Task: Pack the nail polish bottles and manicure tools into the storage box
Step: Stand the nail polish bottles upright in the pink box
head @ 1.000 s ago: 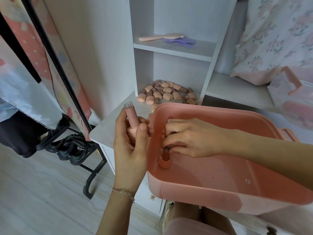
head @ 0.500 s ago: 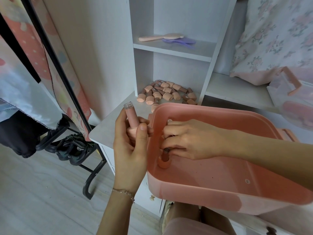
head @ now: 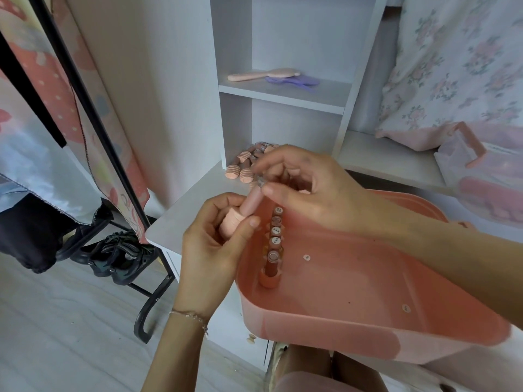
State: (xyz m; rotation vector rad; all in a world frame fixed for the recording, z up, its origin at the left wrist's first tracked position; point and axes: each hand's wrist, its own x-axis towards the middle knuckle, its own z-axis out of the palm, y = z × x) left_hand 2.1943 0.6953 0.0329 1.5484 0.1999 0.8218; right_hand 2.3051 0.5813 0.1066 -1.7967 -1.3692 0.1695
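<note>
A pink storage box [head: 353, 332] rests on my lap against the white desk. Several nail polish bottles [head: 274, 258] stand in a row along its left inner wall. My left hand [head: 215, 244] grips a pale pink nail polish bottle [head: 240, 216] by its round base, just left of the box rim. My right hand [head: 305, 188] is above the box and pinches the top of that bottle's cap between thumb and fingers. A pile of more bottles [head: 243, 168] lies on the desk in the shelf's lower bay, partly hidden by my right hand.
A pink brush [head: 263, 74] and a purple comb [head: 294, 80] lie on the upper shelf. The box lid [head: 481, 165] sits at the right by a floral pillow [head: 458, 66]. A black clothes rack [head: 113, 165] with shoes [head: 119, 256] under it stands at the left.
My right hand let go of the bottle it set in the box, rose out and reached left to pinch the cap of the bottle in my left hand.
</note>
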